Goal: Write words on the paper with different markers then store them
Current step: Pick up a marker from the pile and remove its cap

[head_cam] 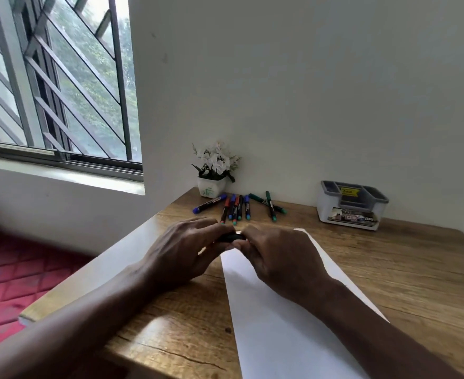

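Observation:
A blank white sheet of paper (282, 321) lies on the wooden desk (416, 269). Above its far end, my left hand (181, 250) and my right hand (280, 258) meet around one black marker (229, 238); only a short dark piece of it shows between the fingers. Its colour end is hidden. Several more markers (236, 207) with blue, red, black and green caps lie in a loose row beyond my hands, near the wall. A grey and white desk organiser (352, 205) stands at the back right.
A small white pot of white artificial flowers (214, 170) sits in the back left corner against the wall. The desk's left edge runs diagonally beside a red quilted surface (12, 285). A barred window (56, 77) is on the left.

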